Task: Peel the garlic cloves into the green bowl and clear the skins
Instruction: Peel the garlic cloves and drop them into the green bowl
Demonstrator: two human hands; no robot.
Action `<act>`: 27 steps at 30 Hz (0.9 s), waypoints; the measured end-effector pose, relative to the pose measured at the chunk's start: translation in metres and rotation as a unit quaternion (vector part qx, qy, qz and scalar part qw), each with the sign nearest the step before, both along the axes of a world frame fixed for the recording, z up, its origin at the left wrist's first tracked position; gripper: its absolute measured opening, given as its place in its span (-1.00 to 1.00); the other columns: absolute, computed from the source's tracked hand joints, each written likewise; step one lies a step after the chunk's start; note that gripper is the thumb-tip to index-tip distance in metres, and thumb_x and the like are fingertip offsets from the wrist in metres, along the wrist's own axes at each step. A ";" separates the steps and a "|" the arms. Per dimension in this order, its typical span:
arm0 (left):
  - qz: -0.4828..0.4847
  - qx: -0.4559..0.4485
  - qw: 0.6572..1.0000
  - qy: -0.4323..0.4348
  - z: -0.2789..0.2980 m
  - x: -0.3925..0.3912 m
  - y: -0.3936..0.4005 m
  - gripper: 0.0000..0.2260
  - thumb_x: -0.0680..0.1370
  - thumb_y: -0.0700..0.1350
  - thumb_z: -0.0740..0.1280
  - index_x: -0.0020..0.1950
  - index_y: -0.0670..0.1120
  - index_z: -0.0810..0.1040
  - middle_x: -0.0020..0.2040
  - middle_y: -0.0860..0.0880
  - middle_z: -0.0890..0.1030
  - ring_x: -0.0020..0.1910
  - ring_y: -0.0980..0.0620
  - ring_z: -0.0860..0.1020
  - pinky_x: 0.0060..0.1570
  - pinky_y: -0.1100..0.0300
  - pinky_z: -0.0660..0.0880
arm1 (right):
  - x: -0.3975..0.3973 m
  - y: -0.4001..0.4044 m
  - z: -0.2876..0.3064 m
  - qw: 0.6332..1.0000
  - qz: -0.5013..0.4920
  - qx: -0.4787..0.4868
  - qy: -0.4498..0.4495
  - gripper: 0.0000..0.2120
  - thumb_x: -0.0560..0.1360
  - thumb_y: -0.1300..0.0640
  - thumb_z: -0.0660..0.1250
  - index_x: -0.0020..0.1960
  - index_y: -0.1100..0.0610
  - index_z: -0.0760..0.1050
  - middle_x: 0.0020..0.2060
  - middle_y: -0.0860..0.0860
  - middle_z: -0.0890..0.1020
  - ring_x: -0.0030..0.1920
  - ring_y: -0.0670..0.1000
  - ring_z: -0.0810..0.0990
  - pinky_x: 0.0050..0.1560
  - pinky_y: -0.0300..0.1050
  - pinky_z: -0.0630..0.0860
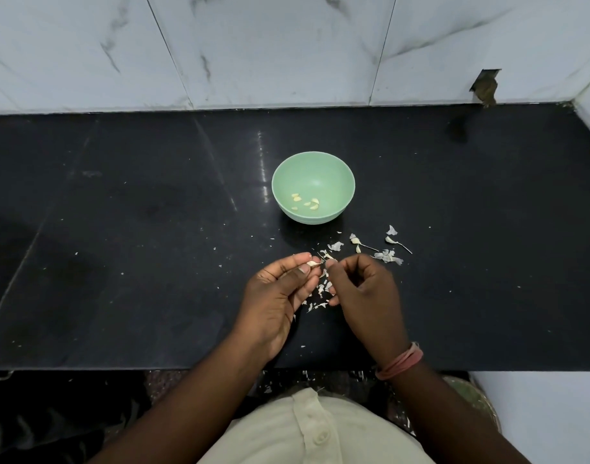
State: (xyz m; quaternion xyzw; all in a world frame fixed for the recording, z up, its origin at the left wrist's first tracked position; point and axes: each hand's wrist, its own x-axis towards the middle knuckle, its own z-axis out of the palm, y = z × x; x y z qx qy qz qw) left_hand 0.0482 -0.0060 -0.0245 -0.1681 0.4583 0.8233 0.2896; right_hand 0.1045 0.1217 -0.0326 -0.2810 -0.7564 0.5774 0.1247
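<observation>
A green bowl [333, 169] stands on the black counter and holds several peeled garlic cloves [305, 202]. Just in front of it, my left hand [280, 296] pinches a small garlic clove [313, 263] between thumb and fingers. My right hand [364, 289] is close beside it, its thumb and forefinger pinching a bit of skin [330, 260] at the clove's tip. Loose garlic skins [320, 293] lie under and between my hands. More skins and unpeeled cloves with thin stems [389, 251] lie to the right of the bowl's front.
The black counter [119, 229] runs left and right, with a marble-tiled wall [287, 45] behind it. A hole in the wall [484, 87] is at the back right. Tiny skin flecks dot the counter and the floor below its front edge.
</observation>
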 end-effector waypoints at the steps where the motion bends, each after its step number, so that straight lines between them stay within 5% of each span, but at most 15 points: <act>1: -0.004 -0.004 1.000 0.000 -0.001 0.000 0.000 -0.82 0.55 -0.37 0.35 0.12 -0.26 0.64 0.07 -0.25 0.70 -0.01 -0.03 0.69 0.04 0.24 0.63 | 0.000 0.000 -0.002 1.000 0.002 0.007 -0.002 -0.80 0.55 0.06 0.44 -0.19 0.11 0.54 -0.38 0.06 0.65 -0.36 0.07 0.67 -0.27 -0.09 0.58; 3: -0.009 -0.014 1.000 0.002 -0.003 0.001 0.001 -0.82 0.54 -0.38 0.35 0.11 -0.25 0.65 0.02 -0.20 0.71 -0.08 0.05 0.67 -0.05 0.32 0.62 | -0.001 0.000 -0.005 1.000 0.006 -0.019 0.009 -0.90 0.53 0.17 0.46 -0.11 0.09 0.55 -0.28 0.02 0.66 -0.28 0.06 0.68 -0.22 -0.09 0.61; 7: -0.009 -0.004 1.000 -0.009 -0.003 0.002 0.002 -0.81 0.53 -0.41 0.33 0.09 -0.27 0.64 -0.08 -0.15 0.72 -0.16 0.07 0.68 -0.11 0.34 0.61 | -0.003 -0.002 -0.007 0.995 0.027 -0.087 0.036 -0.78 0.51 0.36 0.42 0.07 0.11 0.61 -0.13 0.04 0.69 -0.16 0.00 0.68 -0.15 -0.13 0.66; 16: -0.038 -0.028 0.999 0.001 -0.004 0.003 0.000 -0.84 0.55 -0.35 0.37 0.10 -0.27 0.65 -0.07 -0.21 0.69 -0.16 0.03 0.66 -0.11 0.29 0.62 | -0.003 -0.001 -0.004 0.986 0.043 -0.160 0.019 -0.94 0.56 0.35 0.38 -0.04 0.27 0.63 -0.28 0.24 0.66 -0.38 0.00 0.57 -0.31 -0.22 0.56; 22: -0.106 -0.067 0.992 -0.007 0.003 -0.003 -0.005 -0.90 0.53 -0.35 0.38 -0.05 -0.27 0.70 -0.24 -0.16 0.67 -0.29 0.07 0.62 -0.23 0.31 0.62 | -0.002 0.006 -0.005 0.986 0.080 -0.150 -0.003 -0.91 0.55 0.38 0.37 -0.10 0.29 0.63 -0.38 0.13 0.61 -0.43 0.02 0.54 -0.35 -0.21 0.54; 27: -0.159 -0.054 0.982 -0.080 0.008 -0.011 -0.013 -0.89 0.49 -0.37 0.40 -0.02 -0.28 0.68 -0.28 -0.12 0.66 -0.33 0.09 0.64 -0.28 0.30 0.62 | 0.002 0.009 -0.006 0.966 0.090 -0.243 -0.020 -0.87 0.55 0.43 0.34 -0.12 0.30 0.62 -0.39 0.11 0.61 -0.43 -0.02 0.54 -0.38 -0.21 0.52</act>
